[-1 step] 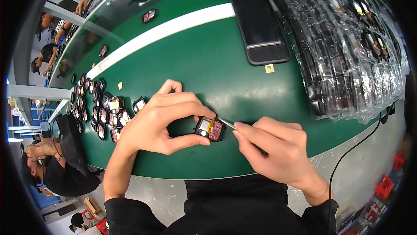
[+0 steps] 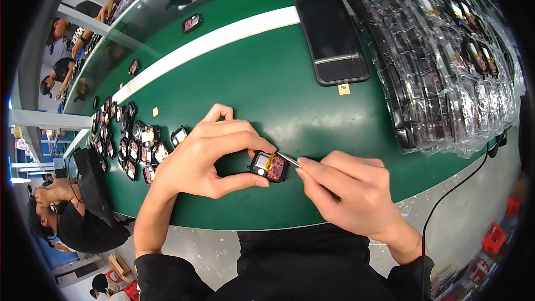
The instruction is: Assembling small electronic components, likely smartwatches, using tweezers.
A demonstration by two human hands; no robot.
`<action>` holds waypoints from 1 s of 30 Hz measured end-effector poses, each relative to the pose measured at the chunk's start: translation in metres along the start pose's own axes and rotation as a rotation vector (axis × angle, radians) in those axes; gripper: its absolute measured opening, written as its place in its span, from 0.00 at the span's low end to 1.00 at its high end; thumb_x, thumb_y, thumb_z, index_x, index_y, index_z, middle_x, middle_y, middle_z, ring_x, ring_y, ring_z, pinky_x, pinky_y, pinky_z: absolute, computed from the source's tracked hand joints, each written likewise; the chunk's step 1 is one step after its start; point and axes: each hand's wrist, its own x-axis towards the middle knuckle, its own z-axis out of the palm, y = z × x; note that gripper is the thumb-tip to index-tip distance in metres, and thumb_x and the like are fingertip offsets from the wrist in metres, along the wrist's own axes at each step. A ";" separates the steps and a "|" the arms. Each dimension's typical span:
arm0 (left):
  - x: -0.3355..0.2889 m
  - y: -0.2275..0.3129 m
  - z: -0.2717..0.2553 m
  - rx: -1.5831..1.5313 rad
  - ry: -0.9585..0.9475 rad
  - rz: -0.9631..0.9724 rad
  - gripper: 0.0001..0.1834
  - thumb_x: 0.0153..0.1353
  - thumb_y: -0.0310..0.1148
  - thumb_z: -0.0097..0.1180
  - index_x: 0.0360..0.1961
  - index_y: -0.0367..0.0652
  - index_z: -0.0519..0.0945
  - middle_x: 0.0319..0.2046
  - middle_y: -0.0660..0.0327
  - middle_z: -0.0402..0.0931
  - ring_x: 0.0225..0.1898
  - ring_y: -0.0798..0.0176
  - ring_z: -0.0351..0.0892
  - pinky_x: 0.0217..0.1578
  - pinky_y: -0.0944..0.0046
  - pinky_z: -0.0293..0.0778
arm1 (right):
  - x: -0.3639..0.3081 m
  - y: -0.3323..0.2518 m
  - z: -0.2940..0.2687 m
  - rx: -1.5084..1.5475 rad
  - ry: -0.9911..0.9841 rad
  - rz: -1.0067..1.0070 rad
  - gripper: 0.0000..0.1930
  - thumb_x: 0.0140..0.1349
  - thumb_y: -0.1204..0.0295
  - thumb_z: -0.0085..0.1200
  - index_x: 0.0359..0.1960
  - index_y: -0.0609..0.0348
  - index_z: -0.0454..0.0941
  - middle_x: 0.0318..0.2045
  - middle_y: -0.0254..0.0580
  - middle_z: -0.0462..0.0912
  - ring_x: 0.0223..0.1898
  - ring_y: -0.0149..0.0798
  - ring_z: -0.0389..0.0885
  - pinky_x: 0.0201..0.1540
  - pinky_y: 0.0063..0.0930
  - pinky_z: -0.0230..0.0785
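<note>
My left hand (image 2: 203,156) is closed around an opened smartwatch body (image 2: 276,168), pinching its rim between thumb and forefinger just above the green table. The small black case shows a red circuit board, a silvery cell and a yellow strip. Between the thumb and fingers of my right hand (image 2: 351,187) is a thin metal tool (image 2: 290,159); most of its shaft is hidden, so I cannot tell its exact kind. Its tip meets the case's upper right edge, near my left forefinger. Another open watch body (image 2: 179,135) lies beside my left knuckles.
Several opened watch bodies (image 2: 132,149) are heaped at the left. A black phone (image 2: 334,39) lies at the back, by tall stacks of clear plastic trays (image 2: 440,61) on the right. A black cable (image 2: 432,217) hangs past the table's right edge. Other people sit at the far left.
My right hand has shifted very slightly left with the tool. My left hand still grips the watch body in nearly the same place.
</note>
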 end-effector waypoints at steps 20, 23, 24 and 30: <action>0.003 0.021 -0.020 -0.016 0.013 -0.185 0.27 0.56 0.37 0.84 0.55 0.45 0.87 0.34 0.64 0.79 0.34 0.61 0.74 0.48 0.61 0.67 | -0.003 -0.001 0.000 0.173 0.289 0.139 0.09 0.64 0.80 0.72 0.45 0.65 0.92 0.24 0.37 0.81 0.16 0.29 0.74 0.20 0.27 0.66; 0.029 0.026 -0.041 -0.049 0.088 -0.054 0.32 0.52 0.36 0.86 0.58 0.42 0.85 0.35 0.65 0.77 0.33 0.65 0.69 0.43 0.61 0.66 | -0.003 -0.001 -0.004 0.177 0.338 0.113 0.08 0.64 0.80 0.71 0.45 0.66 0.92 0.24 0.37 0.82 0.16 0.28 0.74 0.19 0.26 0.65; 0.043 0.035 -0.048 -0.109 0.139 -0.065 0.33 0.53 0.36 0.86 0.58 0.40 0.84 0.37 0.64 0.78 0.33 0.67 0.69 0.41 0.61 0.67 | -0.002 -0.002 -0.005 0.179 0.328 0.115 0.08 0.65 0.81 0.71 0.45 0.67 0.92 0.24 0.38 0.82 0.17 0.29 0.75 0.20 0.27 0.66; 0.197 0.065 -0.067 -0.056 0.071 0.204 0.29 0.61 0.38 0.80 0.60 0.39 0.84 0.45 0.62 0.78 0.40 0.66 0.73 0.41 0.63 0.71 | -0.002 0.001 -0.012 0.165 0.339 0.137 0.07 0.65 0.80 0.70 0.44 0.69 0.91 0.26 0.43 0.82 0.20 0.40 0.79 0.24 0.34 0.72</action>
